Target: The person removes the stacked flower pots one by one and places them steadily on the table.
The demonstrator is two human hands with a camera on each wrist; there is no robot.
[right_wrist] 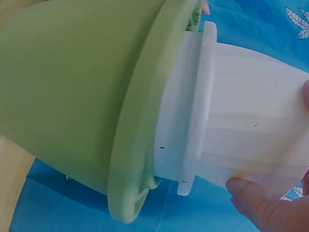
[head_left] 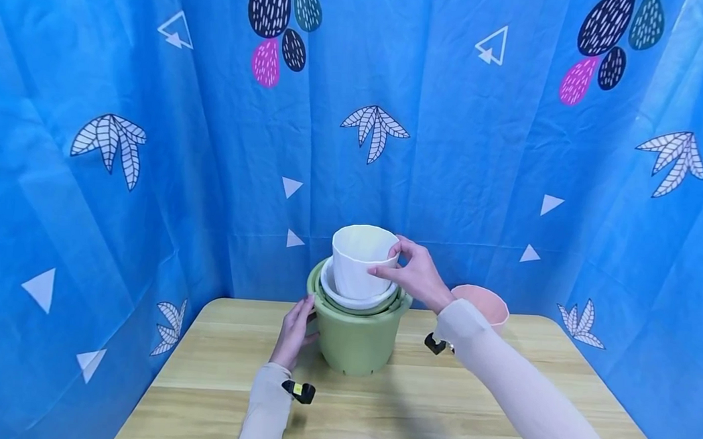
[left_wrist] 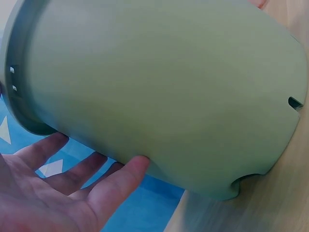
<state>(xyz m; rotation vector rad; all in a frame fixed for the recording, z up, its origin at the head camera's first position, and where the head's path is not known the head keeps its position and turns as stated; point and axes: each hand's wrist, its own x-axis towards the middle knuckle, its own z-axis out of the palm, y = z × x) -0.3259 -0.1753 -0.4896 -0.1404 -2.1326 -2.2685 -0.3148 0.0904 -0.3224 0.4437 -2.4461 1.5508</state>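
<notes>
A large green flower pot (head_left: 357,346) stands upright on the table, with a wide-rimmed white pot (head_left: 366,305) nested in its mouth. A smaller white flower pot (head_left: 357,277) sits partly inside that one, its upper part rising well above the stack. My right hand (head_left: 418,274) pinches the small pot's rim between fingers and thumb, on its right side. In the right wrist view, the thumb (right_wrist: 246,191) lies against the white wall. My left hand (head_left: 293,331) touches the green pot's left side, its fingers extended under the rim, as the left wrist view shows.
A pink pot (head_left: 484,301) stands at the back right of the wooden table (head_left: 215,372), partly behind my right forearm. Blue patterned curtains (head_left: 452,152) hang behind the table and along both sides. Each wrist carries a small black camera mount (head_left: 300,391).
</notes>
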